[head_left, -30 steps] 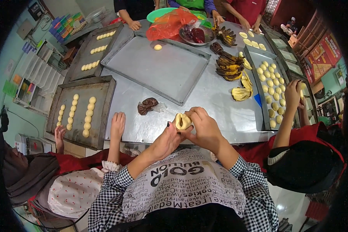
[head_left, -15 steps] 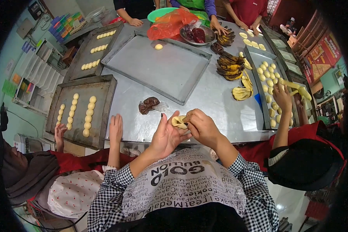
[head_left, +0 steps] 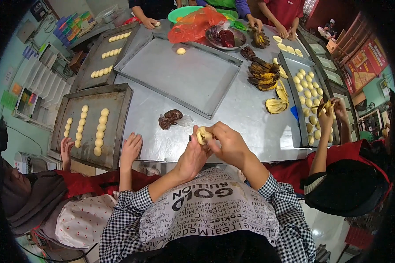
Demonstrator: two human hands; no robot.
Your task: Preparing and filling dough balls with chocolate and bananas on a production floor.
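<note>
A piece of pale yellow dough (head_left: 202,135), partly folded, is held up over the table's front edge. My left hand (head_left: 191,157) cups it from below and the left, its thumb against the dough. From the other side, the bent fingers of my right hand (head_left: 228,143) pinch the dough's rim, and they hide part of it. Just beyond my hands, a clear plastic bag of dark brown filling (head_left: 171,119) lies on the metal table (head_left: 162,144). One round dough ball (head_left: 181,51) sits in the large tray (head_left: 175,79) ahead.
Trays with rows of dough balls stand at left (head_left: 100,131) and far left (head_left: 112,53). Bananas (head_left: 263,75), a peel (head_left: 277,105), a metal bowl (head_left: 238,39) and another dough tray (head_left: 300,118) are at right. Co-workers' hands rest at left (head_left: 131,148) and work at right (head_left: 324,115).
My left hand has turned and closed more around the dough, whose opening has narrowed. At right a co-worker's hands have come together; across the table a hand has lifted some bananas.
</note>
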